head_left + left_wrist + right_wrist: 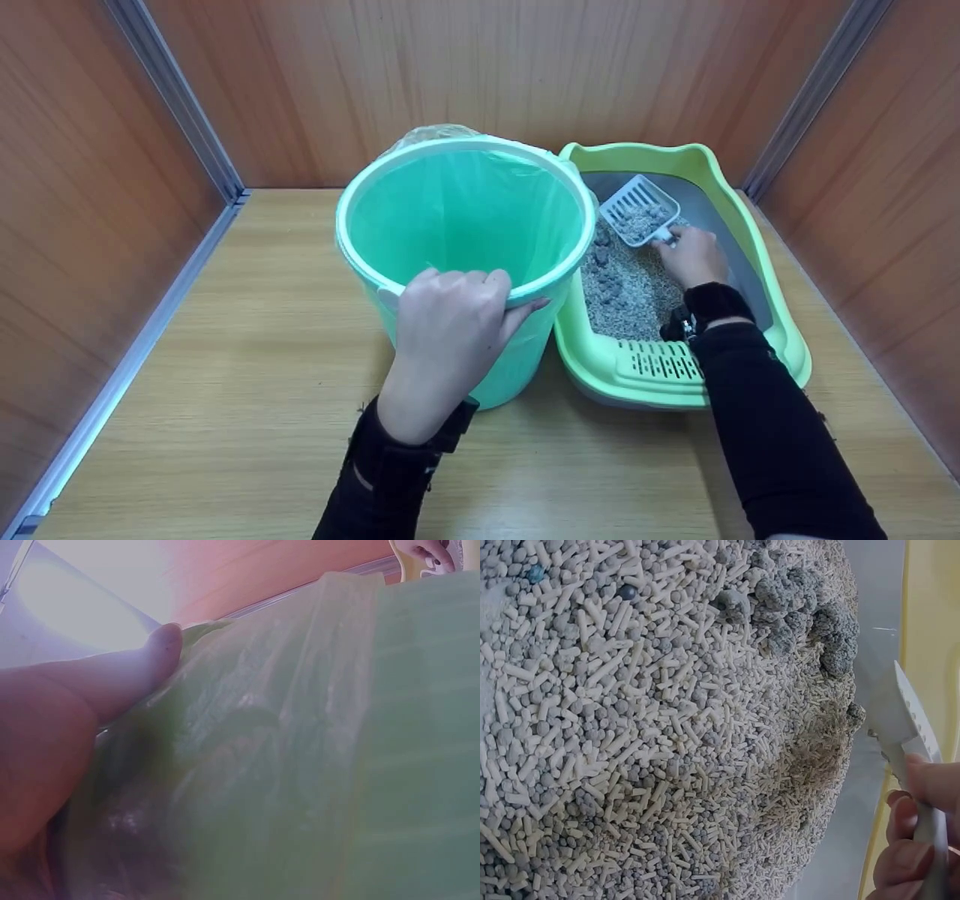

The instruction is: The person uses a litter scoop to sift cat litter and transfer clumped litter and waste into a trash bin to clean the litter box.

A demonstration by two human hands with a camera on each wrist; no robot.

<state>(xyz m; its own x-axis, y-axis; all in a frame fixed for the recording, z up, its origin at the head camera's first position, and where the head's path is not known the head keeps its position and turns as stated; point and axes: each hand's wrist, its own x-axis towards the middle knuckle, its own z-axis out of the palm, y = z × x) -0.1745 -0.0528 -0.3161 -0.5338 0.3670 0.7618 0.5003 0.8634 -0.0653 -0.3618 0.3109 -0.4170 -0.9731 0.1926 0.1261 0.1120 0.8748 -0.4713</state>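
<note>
My left hand [446,326] grips the near rim of a mint-green trash bin [510,360] lined with a thin clear bag. In the left wrist view its thumb lies over the bag [285,705], which hangs down the bin's outside; the other fingertips are hidden. My right hand [697,259] holds the handle of a white slotted litter scoop [640,210] over a green litter box [761,262]. Some grey litter sits in the scoop. Below lies pellet litter [630,300], with dark grey clumps [787,604] plain in the right wrist view.
The bin stands left of the litter box, close against its side. A perforated step [660,360] forms the box's near end. Wood-look panels [510,75] with metal edging enclose the back and sides. Everything stands on a light wood surface [247,360].
</note>
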